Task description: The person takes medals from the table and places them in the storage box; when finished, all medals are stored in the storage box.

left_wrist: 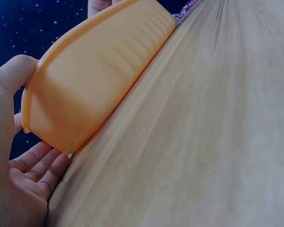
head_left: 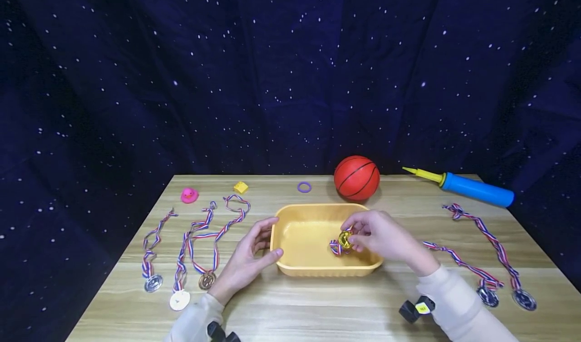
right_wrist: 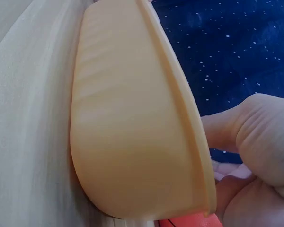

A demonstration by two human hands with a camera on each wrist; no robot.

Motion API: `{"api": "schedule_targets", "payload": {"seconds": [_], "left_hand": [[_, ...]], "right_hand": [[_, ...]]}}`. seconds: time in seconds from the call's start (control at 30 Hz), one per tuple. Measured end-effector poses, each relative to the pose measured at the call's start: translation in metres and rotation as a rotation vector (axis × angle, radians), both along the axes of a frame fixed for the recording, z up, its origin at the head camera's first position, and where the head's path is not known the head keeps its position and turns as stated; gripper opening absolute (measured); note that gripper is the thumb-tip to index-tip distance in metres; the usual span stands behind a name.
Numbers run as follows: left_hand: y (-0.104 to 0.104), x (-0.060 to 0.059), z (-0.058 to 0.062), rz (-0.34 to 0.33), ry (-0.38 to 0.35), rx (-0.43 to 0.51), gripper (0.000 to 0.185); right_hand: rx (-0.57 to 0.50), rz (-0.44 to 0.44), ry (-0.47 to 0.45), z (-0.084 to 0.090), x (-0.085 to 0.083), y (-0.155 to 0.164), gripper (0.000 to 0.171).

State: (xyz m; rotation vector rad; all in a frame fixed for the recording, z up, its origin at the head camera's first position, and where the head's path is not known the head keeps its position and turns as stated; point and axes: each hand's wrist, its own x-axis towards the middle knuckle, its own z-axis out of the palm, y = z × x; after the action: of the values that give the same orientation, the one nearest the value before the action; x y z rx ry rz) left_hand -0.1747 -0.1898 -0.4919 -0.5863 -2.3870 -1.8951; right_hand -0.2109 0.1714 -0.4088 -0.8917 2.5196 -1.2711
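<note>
1. Right hand (head_left: 383, 238) is over the yellow tray (head_left: 290, 266), fingertips pinching a gold medal (head_left: 345, 239). Its striped ribbon is bunched underneath, so you can't really make out the medal face.
2. Left hand (head_left: 247, 259) sits at the tray's 9 o'clock rim, thumb hooked on the near corner and fingers loosely curved against the wall.
3. The wrist views mostly just show the tray's ribbed outside wall (left_wrist: 99, 75); nothing inside is visible there.
4. At 9 o'clock of the tray, three medals (head_left: 181, 261) lie in a row; at 3 o'clock, two more medals (head_left: 504, 286), one partly behind the right sleeve.
5. Basketball (head_left: 357, 177) at the tray's 12 o'clock, pump (head_left: 467, 186) at 2 o'clock hanging off the table edge.
</note>
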Motion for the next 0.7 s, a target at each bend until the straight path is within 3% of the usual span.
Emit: {"api": "schedule_targets", "payload": {"seconds": [0.5,0.7], "left_hand": [[0.000,0.001,0.001,0.012,-0.011,-0.013,0.077],[0.001,0.000,0.001,0.005,-0.003,-0.010,0.077]], "right_hand": [[0.274,-0.034,0.165,0.000,0.005,-0.010,0.032],[0.210,-0.068,0.162,0.010,0.007,-0.007,0.033]]}}
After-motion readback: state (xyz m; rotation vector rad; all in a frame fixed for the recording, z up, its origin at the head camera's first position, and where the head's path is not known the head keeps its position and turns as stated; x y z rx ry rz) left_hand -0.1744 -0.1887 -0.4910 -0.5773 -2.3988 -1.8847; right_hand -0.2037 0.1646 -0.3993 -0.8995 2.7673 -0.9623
